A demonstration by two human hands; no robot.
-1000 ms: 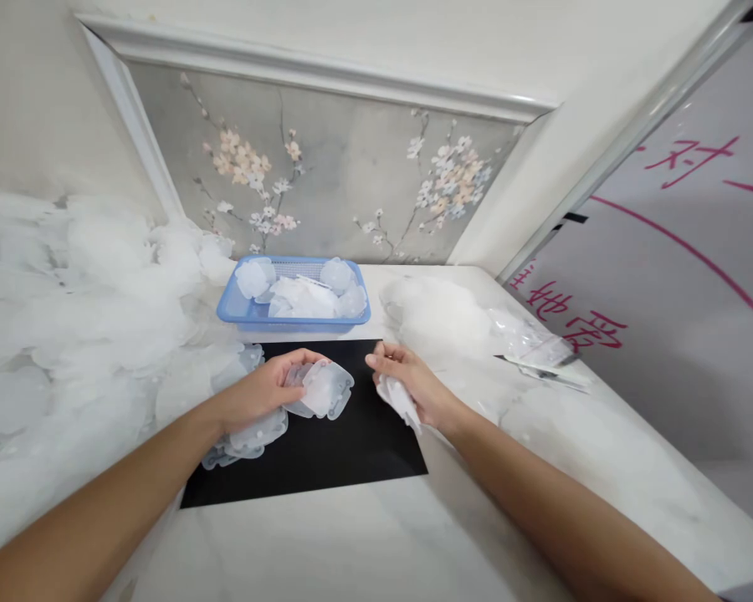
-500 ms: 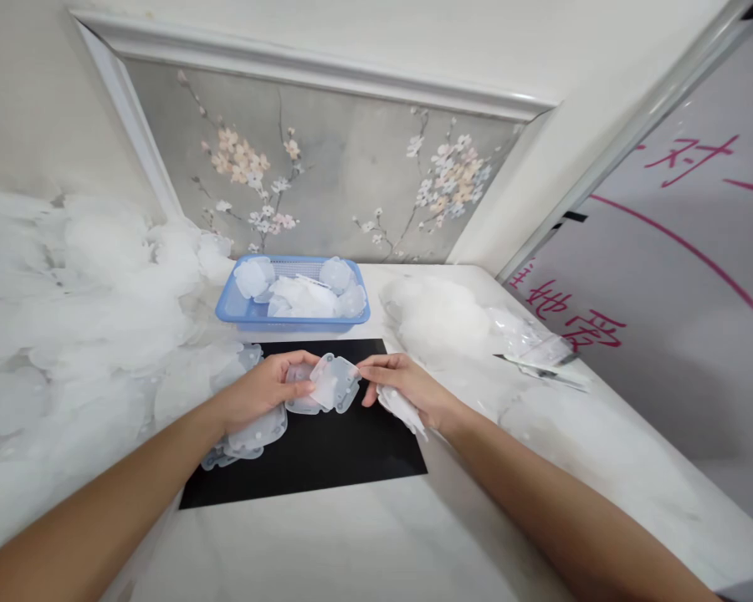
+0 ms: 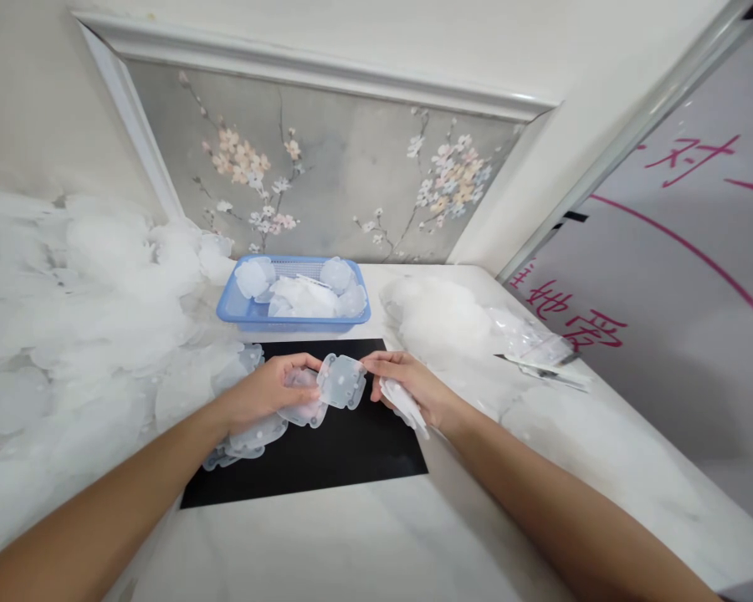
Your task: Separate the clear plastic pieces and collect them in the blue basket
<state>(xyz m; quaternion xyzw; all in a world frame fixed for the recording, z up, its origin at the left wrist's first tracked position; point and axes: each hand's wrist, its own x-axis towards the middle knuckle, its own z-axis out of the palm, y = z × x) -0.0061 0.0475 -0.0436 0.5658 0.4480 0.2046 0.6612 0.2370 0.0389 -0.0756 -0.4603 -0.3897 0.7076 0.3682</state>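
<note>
Over a black mat (image 3: pixel 339 451), my left hand (image 3: pixel 273 391) is closed on translucent plastic pieces (image 3: pixel 304 411) that stick out past its thumb. One flat translucent piece (image 3: pixel 342 382) spans the gap between my hands, its right edge pinched by the fingertips of my right hand (image 3: pixel 405 380). Under the curled fingers of that hand a small bunch of white pieces (image 3: pixel 405 407) is held against the palm. More translucent pieces (image 3: pixel 244 443) lie below my left wrist on the mat's left side.
A blue basket (image 3: pixel 226 308) with similar pieces stands behind the mat. A large heap of translucent pieces (image 3: pixel 81 309) covers the left. At the right are a whitish pile (image 3: pixel 439 313) and a clear bag (image 3: pixel 527 339). A framed floral panel (image 3: pixel 345 167) backs the table.
The flat piece between my hands has shifted slightly right and turned flatter. The pieces in my left hand have tilted down a little, and my right hand has moved slightly right.
</note>
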